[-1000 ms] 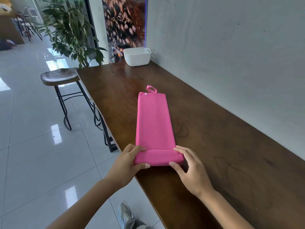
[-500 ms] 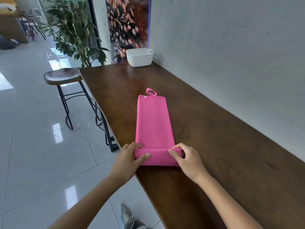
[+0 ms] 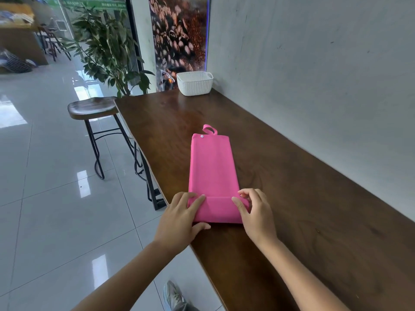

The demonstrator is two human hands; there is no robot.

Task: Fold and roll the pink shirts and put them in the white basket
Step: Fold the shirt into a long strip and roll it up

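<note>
One long table [image 3: 292, 198] runs along the wall. One pink shirt [image 3: 212, 167], folded into a narrow strip, lies near the table's near left edge, lengthwise, so it can roll away from the person. One white basket [image 3: 195, 84] waits at the far end, well apart. Two hands work the roll at the strip's near end: the left hand [image 3: 179, 217] and right hand [image 3: 256, 212] each keep a grip clamped on one end, likely to keep it tight and even.
</note>
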